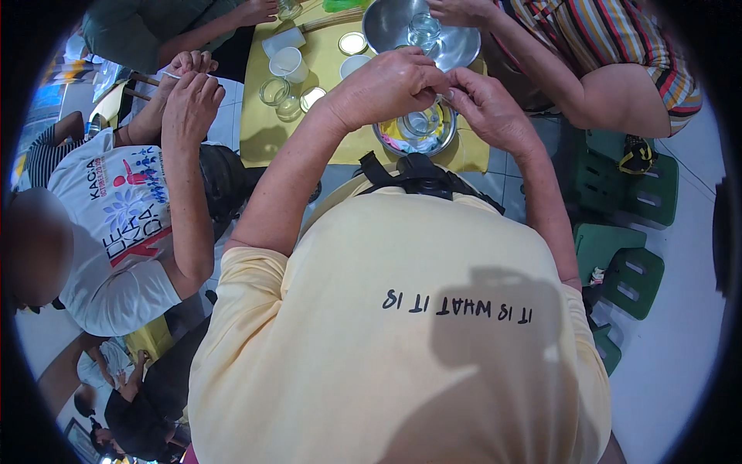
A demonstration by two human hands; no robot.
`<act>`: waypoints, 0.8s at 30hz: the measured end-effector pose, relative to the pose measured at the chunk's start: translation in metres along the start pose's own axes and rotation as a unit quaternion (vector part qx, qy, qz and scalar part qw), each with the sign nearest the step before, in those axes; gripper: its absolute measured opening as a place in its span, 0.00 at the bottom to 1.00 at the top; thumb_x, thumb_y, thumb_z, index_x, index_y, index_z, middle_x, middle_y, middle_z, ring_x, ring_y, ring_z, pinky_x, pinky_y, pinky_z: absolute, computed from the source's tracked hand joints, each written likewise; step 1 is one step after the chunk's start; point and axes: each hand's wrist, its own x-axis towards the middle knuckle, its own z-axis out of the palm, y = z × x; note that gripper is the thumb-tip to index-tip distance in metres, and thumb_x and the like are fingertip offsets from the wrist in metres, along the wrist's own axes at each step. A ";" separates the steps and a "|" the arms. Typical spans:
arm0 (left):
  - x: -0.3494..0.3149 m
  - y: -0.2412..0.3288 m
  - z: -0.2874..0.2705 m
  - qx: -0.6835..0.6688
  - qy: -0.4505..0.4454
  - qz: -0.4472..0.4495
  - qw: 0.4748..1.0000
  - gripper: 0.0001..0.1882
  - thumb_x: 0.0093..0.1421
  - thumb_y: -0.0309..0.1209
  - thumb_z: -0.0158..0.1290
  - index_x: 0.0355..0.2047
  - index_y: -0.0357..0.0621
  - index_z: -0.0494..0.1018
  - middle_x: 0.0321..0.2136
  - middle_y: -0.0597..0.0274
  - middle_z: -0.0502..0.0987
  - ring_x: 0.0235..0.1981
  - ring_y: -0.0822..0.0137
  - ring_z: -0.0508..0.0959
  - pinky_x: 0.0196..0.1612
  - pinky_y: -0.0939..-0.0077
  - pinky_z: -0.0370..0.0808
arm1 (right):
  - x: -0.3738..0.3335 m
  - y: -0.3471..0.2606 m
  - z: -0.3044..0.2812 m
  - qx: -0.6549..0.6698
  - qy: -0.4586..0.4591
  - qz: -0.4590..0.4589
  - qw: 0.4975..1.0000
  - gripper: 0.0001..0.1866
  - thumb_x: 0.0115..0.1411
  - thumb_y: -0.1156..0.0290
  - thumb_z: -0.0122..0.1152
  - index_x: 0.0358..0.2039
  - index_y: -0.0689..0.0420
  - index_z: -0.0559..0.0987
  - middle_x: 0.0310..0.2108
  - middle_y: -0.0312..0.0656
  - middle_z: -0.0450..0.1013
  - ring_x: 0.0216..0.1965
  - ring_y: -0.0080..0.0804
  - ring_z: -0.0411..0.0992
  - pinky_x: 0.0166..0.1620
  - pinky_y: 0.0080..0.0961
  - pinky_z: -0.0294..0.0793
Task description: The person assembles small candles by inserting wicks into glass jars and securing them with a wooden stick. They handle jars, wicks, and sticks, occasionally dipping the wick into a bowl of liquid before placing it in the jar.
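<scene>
My left hand (398, 83) and my right hand (495, 107) meet over the near edge of the table, fingers of both pinched closed at the same spot. Whatever lies between the fingertips is too small and hidden to make out. Just below them sits a small steel bowl (446, 145) with a clear glass jar (421, 124) in it, amid yellow, pink and blue pieces. Beyond my hands stands a large steel basin (465, 52), holding another clear glass jar (423, 31).
On the yellow-covered table (259, 139) are white cups (287, 65), glass jars (273, 92) and round lids (313, 99). A person (124, 201) works at the left; another in stripes (603, 58) reaches in from the right. Green chairs (618, 240) stand right.
</scene>
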 end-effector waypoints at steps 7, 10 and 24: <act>0.001 -0.001 0.004 -0.080 0.023 -0.037 0.996 0.09 0.48 0.23 0.59 0.32 0.44 0.78 0.27 0.64 0.77 0.33 0.65 0.77 0.37 0.73 0.76 | -0.002 0.007 0.021 0.191 0.040 0.134 0.972 0.09 0.66 0.69 0.45 0.40 0.61 0.70 0.29 0.41 0.72 0.30 0.23 0.71 0.34 0.25 0.72; -0.001 -0.007 0.005 -0.178 0.019 -0.096 0.979 0.09 0.50 0.26 0.58 0.34 0.44 0.78 0.28 0.61 0.79 0.31 0.66 0.79 0.39 0.75 0.76 | -0.002 0.005 0.017 0.350 0.019 0.154 0.924 0.10 0.67 0.68 0.45 0.40 0.61 0.71 0.29 0.36 0.71 0.29 0.18 0.69 0.33 0.18 0.71; 0.019 -0.021 -0.006 -0.413 0.017 -0.216 0.885 0.07 0.53 0.24 0.57 0.34 0.39 0.78 0.29 0.71 0.78 0.32 0.81 0.74 0.37 0.86 0.71 | 0.012 -0.019 -0.024 0.227 0.039 0.106 0.967 0.13 0.64 0.69 0.55 0.44 0.64 0.77 0.33 0.34 0.74 0.32 0.16 0.70 0.36 0.13 0.72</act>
